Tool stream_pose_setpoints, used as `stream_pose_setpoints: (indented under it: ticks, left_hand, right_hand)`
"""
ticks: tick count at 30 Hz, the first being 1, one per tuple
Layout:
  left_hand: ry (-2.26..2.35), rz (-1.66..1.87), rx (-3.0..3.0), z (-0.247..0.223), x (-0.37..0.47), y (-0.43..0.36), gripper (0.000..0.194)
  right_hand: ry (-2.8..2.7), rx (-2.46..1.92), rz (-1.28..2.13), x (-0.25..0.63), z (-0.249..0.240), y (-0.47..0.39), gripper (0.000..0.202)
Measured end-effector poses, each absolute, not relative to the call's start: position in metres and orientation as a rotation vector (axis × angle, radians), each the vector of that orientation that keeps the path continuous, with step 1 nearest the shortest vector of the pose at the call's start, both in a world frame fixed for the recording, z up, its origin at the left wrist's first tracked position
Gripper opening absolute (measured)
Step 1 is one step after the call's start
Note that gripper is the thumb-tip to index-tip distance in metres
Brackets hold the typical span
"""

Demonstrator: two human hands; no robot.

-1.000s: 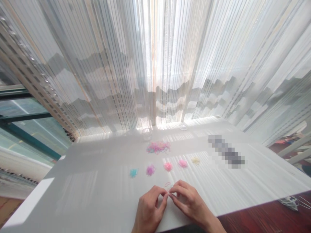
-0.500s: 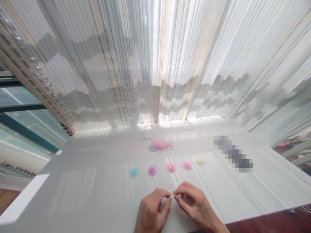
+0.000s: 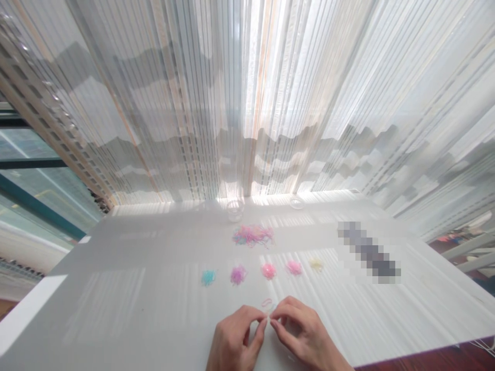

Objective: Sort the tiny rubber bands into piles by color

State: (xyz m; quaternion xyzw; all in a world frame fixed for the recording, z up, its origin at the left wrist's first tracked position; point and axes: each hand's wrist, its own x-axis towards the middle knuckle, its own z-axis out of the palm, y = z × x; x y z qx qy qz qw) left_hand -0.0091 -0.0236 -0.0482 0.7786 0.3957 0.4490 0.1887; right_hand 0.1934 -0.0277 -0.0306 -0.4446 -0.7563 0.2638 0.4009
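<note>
Left hand: we had the left hand [image 3: 242, 337] low over the near part of the table [image 3: 127, 257], thumb and forefinger tips nearly together. Couldn't tell if those fingers were fully closed or gripping a strand.
Right hand: the right hand [image 3: 299, 330] mirrored it, fingertips just beside the left's. Same limit: contact point too small to read.
Pink loop: we saw one loose pink loop [image 3: 266, 303] on the table, just beyond the fingertips. Something pale sat by the tips, not identifiable.
Piles: five, in a rough row past the loop, left to right: teal pile [image 3: 209, 277], purple pile [image 3: 238, 274], deep pink pile [image 3: 268, 270], light pink pile [image 3: 294, 267], pale yellow pile [image 3: 316, 264].
Mixed heap: the multicoloured heap of thin bands [image 3: 253, 235] lay behind the row.
Clear plastic: round container [image 3: 235, 210] behind the heap, flat disc [image 3: 297, 203] right of it, near the curtain [image 3: 247, 103].
Change: our view shifted slightly over the last second; hands kept nearly fingertip to fingertip, piles kept their layout.
Meaning: we judged the work was all at the fingertips.
</note>
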Motion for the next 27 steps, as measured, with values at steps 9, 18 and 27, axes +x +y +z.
stream_pose_setpoints:
  ticks: [9,18,27]
  left_hand:
    - [1.155,1.261,2.177,-0.038,-0.012,-0.026,0.007]
    - [1.269,1.259,2.293,-0.036,-0.014,-0.024,0.011]
    - [1.456,1.268,2.328,-0.039,-0.01,-0.021,0.013]
  right_hand:
    - [-1.896,-1.154,0.593,0.197,-0.025,-0.031,0.013]
    - [-1.6,-1.665,0.18,0.292,-0.014,0.004,0.031]
    - [-1.534,-1.769,0.21,0.301,-0.018,0.017,0.046]
